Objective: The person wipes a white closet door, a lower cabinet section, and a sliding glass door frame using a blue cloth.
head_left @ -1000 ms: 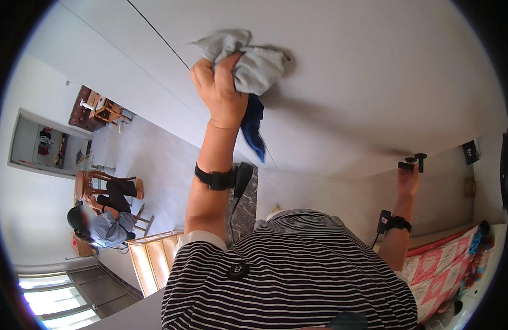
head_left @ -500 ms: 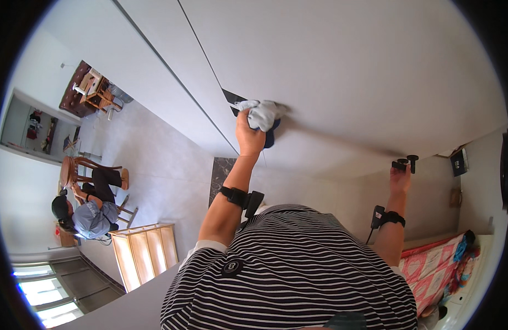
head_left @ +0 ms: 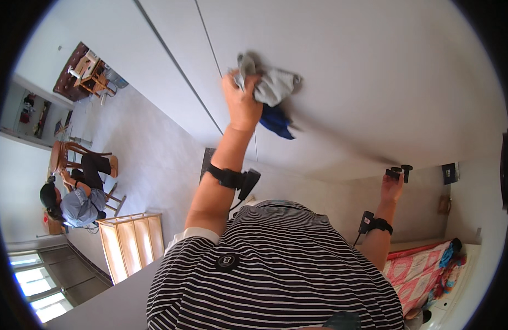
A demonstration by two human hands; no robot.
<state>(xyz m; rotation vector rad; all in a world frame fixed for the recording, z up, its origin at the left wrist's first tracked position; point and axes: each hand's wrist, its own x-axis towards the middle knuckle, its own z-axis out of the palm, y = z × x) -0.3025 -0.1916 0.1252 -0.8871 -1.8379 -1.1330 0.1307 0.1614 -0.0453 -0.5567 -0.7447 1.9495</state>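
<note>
My left hand (head_left: 243, 102) is closed on a grey cloth (head_left: 277, 85), reaching up in front of a pale, flat door (head_left: 364, 71). Part of the cloth fans out to the right of my fingers. Below it hangs a dark blue piece of cloth (head_left: 276, 122); whether it is joined to the grey one, I cannot tell. Far to the right, my right hand (head_left: 391, 188) is closed around a black door handle (head_left: 394, 174) at the door's edge. A second black knob-like part (head_left: 406, 169) sticks out beside it. Dark straps with small boxes sit on both my forearms.
At left a person (head_left: 80, 201) sits near a round wooden stool (head_left: 58, 157). A light wooden shelf unit (head_left: 132, 245) stands nearer me. A bed with a pink patterned cover (head_left: 416, 275) lies at lower right. A wooden table (head_left: 91, 77) stands far left.
My left hand has moved up with the cloth, which has spread out to the right. A dark plate on the door's edge has gone out of sight. My right hand stays at the handle.
</note>
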